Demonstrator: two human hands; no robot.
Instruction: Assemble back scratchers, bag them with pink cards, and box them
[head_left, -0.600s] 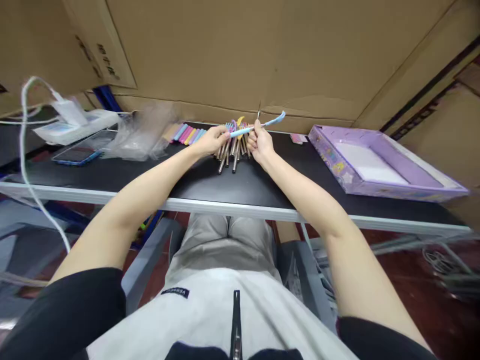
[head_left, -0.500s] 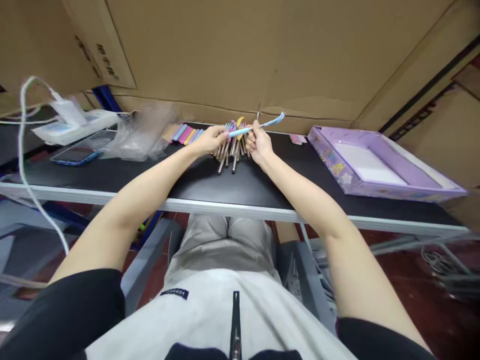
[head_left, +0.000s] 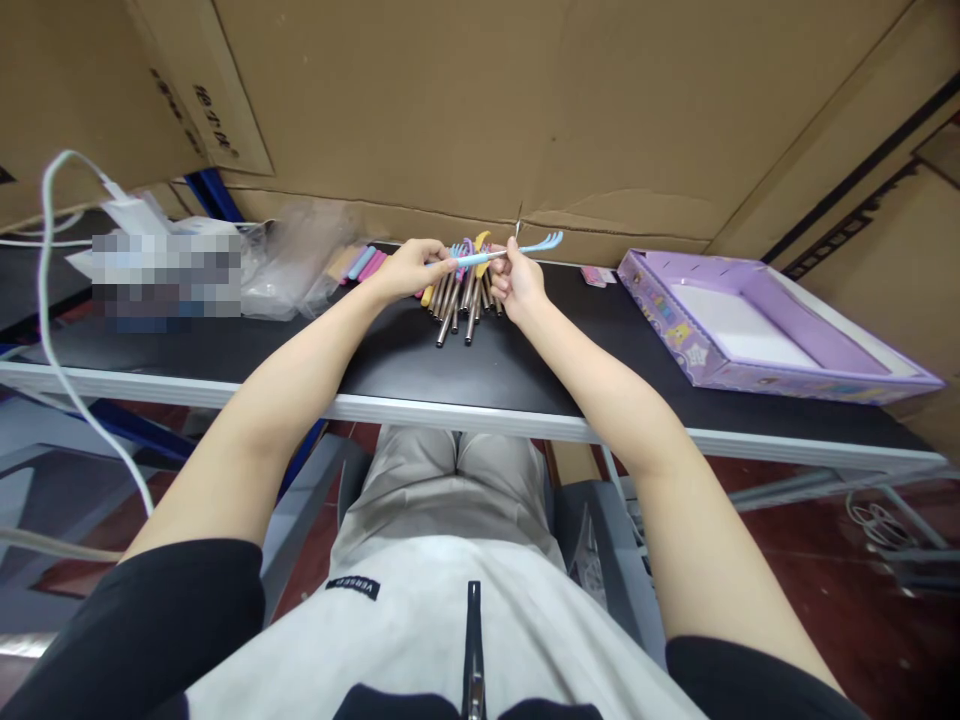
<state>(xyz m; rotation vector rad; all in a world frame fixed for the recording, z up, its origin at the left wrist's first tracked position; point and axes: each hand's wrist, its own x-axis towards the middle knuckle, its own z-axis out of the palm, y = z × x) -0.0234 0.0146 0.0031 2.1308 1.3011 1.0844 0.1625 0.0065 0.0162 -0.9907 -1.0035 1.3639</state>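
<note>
My left hand (head_left: 420,268) is closed around the light blue handle of a back scratcher (head_left: 472,260), held level above the table. My right hand (head_left: 519,280) pinches its thin metal rod; the blue clawed head sticks out beyond these fingers to the right. Directly below lies a pile of metal rods (head_left: 454,312), with claw heads in blue, purple, yellow and red at the far end. Beside my left wrist is a row of pink, blue and orange foam-like handles (head_left: 367,263), partly hidden by my hand.
Crumpled clear plastic bags (head_left: 289,275) lie to the left, near a white charger (head_left: 139,215) with its cable. On the right stands an open purple box (head_left: 705,365). Small pink packets (head_left: 598,276) lie near the cardboard wall (head_left: 450,110). The table's front edge (head_left: 465,416) is a metal strip.
Both hands keep their hold on the back scratcher. Its clawed head has shifted slightly left and turned, so its prongs now show apart. My left hand sits slightly further left.
</note>
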